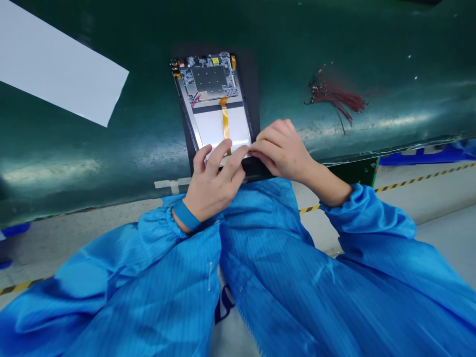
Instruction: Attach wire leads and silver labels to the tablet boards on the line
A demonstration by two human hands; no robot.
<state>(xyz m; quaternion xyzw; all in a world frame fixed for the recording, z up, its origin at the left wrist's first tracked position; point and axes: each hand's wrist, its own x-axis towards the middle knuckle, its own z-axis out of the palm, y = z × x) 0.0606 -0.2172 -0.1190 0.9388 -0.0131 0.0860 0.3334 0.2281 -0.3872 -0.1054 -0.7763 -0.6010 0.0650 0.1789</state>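
An opened tablet (pixel 208 119) lies on a black mat (pixel 253 99) near the table's front edge. Its circuit board (pixel 210 79) faces up at the far end, and an orange ribbon cable (pixel 225 119) runs down over the silvery battery area. My left hand (pixel 219 173) rests on the tablet's near end with its fingers spread. At the near right corner, the fingertips of my right hand (pixel 280 148) are pinched together. Whatever is between them is too small or hidden to make out. The near edge of the tablet is partly covered by my hands.
A bundle of thin red and black wires (pixel 336 96) lies to the right on the green table (pixel 148 148). White paper (pixel 63 59) is at the far left. Pale tape (pixel 173 184) sticks to the front edge. Yellow-black floor tape (pixel 427 176) shows below.
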